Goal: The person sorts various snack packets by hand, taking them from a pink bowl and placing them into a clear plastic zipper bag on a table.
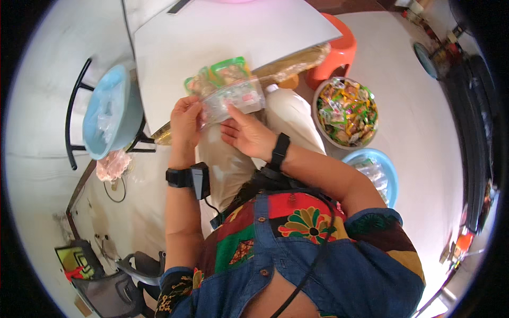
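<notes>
Over the near edge of the white tabletop, my hands hold a clear plastic bag. Green-edged food packets show at its far side; whether all of them lie inside it I cannot tell. My left hand pinches the bag's left edge between thumb and fingers. From the lower right, my right hand grips the near edge, its thumb on top of the film. Its index finger is hidden, and the other fingers curl below the edge.
Right of my knees, a round tub holds many small wrapped packets. A blue basin with clear packages is nearer me. An orange plastic stool touches the table's right side. Left, another blue basin holds clear plastic on a black-framed chair.
</notes>
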Demonstrator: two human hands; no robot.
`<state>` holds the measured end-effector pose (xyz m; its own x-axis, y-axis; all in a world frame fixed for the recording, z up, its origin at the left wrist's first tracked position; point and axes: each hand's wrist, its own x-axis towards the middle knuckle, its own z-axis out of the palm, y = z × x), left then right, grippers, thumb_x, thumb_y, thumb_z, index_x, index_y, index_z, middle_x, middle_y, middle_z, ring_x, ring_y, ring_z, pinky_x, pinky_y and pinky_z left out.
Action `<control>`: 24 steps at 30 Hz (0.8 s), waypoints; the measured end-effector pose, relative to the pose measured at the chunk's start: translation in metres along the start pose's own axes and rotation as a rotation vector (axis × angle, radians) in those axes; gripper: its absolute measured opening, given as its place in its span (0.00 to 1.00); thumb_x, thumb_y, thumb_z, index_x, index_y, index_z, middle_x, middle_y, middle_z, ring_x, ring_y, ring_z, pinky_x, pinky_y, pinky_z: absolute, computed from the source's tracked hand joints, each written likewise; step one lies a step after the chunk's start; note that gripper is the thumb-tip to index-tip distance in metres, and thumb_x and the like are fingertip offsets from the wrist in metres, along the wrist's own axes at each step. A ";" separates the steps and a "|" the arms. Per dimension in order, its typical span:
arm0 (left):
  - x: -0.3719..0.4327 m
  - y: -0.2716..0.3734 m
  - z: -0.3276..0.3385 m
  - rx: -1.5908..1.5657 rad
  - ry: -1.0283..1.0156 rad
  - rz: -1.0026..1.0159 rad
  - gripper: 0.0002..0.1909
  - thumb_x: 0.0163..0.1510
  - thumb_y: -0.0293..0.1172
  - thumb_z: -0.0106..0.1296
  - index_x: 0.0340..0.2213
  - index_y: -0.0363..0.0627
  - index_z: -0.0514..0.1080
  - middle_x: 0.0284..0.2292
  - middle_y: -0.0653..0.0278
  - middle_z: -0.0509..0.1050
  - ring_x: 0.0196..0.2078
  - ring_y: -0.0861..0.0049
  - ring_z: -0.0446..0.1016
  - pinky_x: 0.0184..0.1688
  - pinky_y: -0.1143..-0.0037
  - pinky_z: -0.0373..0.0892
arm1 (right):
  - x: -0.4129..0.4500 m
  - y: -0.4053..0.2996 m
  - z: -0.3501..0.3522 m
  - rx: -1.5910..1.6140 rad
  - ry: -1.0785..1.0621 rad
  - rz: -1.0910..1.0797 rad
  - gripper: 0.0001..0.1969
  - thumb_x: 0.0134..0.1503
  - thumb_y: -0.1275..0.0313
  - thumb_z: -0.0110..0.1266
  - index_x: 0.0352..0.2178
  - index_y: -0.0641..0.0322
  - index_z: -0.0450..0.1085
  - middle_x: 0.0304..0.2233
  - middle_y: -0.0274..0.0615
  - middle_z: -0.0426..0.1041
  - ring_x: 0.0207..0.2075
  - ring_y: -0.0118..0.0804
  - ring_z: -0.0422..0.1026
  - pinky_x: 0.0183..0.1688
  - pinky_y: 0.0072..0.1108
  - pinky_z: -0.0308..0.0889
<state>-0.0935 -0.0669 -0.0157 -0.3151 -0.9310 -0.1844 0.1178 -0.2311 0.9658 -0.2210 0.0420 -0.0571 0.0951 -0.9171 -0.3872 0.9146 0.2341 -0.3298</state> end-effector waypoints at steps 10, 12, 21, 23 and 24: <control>-0.005 -0.005 -0.001 0.098 -0.038 0.065 0.12 0.57 0.39 0.46 0.35 0.43 0.69 0.22 0.71 0.69 0.19 0.88 0.63 0.18 0.86 0.58 | 0.020 -0.037 0.017 -0.101 0.142 -0.482 0.12 0.58 0.65 0.45 0.35 0.64 0.66 0.30 0.41 0.71 0.27 0.33 0.71 0.24 0.23 0.68; -0.002 -0.010 -0.008 0.180 -0.026 0.167 0.15 0.58 0.43 0.44 0.35 0.43 0.68 0.22 0.69 0.70 0.19 0.88 0.64 0.18 0.86 0.57 | 0.004 -0.070 0.007 -0.133 0.112 -0.660 0.13 0.57 0.66 0.45 0.29 0.70 0.67 0.23 0.45 0.70 0.18 0.33 0.70 0.17 0.22 0.67; 0.010 -0.021 -0.023 0.444 -0.075 0.395 0.07 0.57 0.31 0.47 0.30 0.40 0.68 0.24 0.67 0.71 0.24 0.88 0.65 0.27 0.87 0.62 | -0.257 -0.231 -0.106 -0.805 0.362 -1.192 0.05 0.58 0.75 0.46 0.35 0.61 0.67 0.31 0.32 0.70 0.33 0.27 0.69 0.37 0.21 0.66; 0.011 -0.016 -0.028 0.473 -0.075 0.389 0.07 0.57 0.31 0.47 0.30 0.39 0.69 0.26 0.65 0.72 0.27 0.85 0.67 0.31 0.84 0.65 | -0.311 -0.225 -0.156 -0.832 0.788 -1.008 0.14 0.55 0.65 0.51 0.36 0.67 0.70 0.29 0.34 0.73 0.27 0.27 0.71 0.26 0.20 0.66; 0.018 -0.021 -0.027 0.474 -0.087 0.364 0.07 0.57 0.30 0.47 0.30 0.39 0.69 0.27 0.65 0.72 0.28 0.84 0.68 0.33 0.84 0.66 | -0.335 -0.216 -0.174 -0.817 0.875 -1.046 0.14 0.55 0.66 0.52 0.37 0.68 0.70 0.29 0.34 0.73 0.27 0.27 0.71 0.27 0.19 0.66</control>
<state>-0.0762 -0.0865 -0.0445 -0.4116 -0.8956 0.1691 -0.1943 0.2675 0.9438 -0.5189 0.3548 -0.0059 -0.9223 -0.3846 0.0384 -0.0472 0.0134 -0.9988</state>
